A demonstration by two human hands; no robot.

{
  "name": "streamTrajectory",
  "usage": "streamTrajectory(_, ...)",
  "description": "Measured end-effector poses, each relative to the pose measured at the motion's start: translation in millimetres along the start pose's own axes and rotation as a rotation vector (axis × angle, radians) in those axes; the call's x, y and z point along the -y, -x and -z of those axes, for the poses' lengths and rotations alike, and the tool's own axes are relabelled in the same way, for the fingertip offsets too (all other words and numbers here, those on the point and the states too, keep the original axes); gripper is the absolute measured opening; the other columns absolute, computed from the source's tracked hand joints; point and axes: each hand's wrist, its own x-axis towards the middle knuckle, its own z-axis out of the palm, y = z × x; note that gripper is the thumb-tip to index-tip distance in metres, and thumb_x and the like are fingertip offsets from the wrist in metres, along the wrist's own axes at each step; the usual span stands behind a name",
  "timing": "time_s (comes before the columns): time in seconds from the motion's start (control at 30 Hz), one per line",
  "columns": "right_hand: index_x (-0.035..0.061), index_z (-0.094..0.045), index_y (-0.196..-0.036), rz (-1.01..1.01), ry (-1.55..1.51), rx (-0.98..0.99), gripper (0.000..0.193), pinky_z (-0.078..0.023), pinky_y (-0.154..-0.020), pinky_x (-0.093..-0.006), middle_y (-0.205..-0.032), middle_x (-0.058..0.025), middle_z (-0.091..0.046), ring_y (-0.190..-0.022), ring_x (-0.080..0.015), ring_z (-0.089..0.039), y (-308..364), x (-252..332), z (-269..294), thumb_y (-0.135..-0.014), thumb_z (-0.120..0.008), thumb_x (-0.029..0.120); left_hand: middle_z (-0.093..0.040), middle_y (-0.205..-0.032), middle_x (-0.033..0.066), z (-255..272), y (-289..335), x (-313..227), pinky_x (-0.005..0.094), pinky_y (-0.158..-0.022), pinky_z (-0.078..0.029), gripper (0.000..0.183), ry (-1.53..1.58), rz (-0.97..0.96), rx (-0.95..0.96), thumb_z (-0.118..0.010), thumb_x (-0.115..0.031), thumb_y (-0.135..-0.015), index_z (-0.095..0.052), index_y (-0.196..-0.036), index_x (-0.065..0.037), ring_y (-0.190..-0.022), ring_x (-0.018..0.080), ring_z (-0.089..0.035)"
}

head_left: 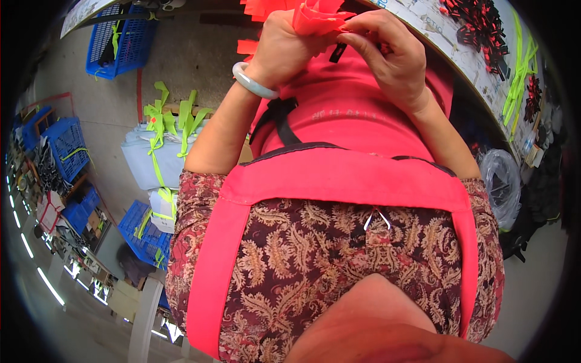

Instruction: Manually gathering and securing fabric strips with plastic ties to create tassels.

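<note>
At the top of the head view my left hand [281, 51] is closed around a bundle of bright red-orange fabric strips [318, 18]. The strips fan out above its fingers, and more of the same colour show behind the hand. A pale bangle [255, 82] circles my left wrist. Beside it, my right hand [396, 60] has thumb and forefinger pinched together at the bundle's edge. A small black tab [338, 53] hangs just below those fingertips; whether they grip the tab or a strip I cannot tell. Both hands are in front of my pink apron [345, 115].
On the right, a worktable [436, 39] bears a heap of small black-and-red pieces [478, 30] and lime-green strips [520, 72]. Clear plastic [501, 184] sits below its edge. To my left are a grey stack [145, 157] tied with lime strips and a blue basket [124, 42].
</note>
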Motion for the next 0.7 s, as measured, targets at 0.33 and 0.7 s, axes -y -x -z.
streamTrajectory(0.33,-0.0039,-0.062,-0.101,-0.120,-0.138,-0.074,0.016,-0.048,-0.069,-0.0196,-0.092,-0.0053,-0.063,-0.078,-0.0083,-0.061,7.9,-7.9,-2.6,-0.086,-0.066,-0.003,-0.065,-0.070,0.0026,1.4,-7.5,1.1,0.0232,-0.056,-0.048,0.007,0.017,0.136,0.072,-0.067,-0.004,-0.085,-0.070,-0.089,0.000,-0.063,0.0076,-0.059)
streamTrajectory(0.7,-0.0040,-0.062,-0.100,-0.026,-0.101,-0.069,0.016,-0.047,-0.068,-0.0188,-0.091,-0.0052,-0.062,-0.079,-0.0090,-0.061,5.6,-3.3,-4.4,-0.085,-0.066,-0.004,-0.066,-0.072,0.0014,-7.1,2.3,11.0,0.0220,-0.055,-0.047,0.011,0.094,0.036,-0.067,-0.068,-0.004,-0.085,-0.072,-0.096,-0.002,-0.063,0.0067,-0.058)
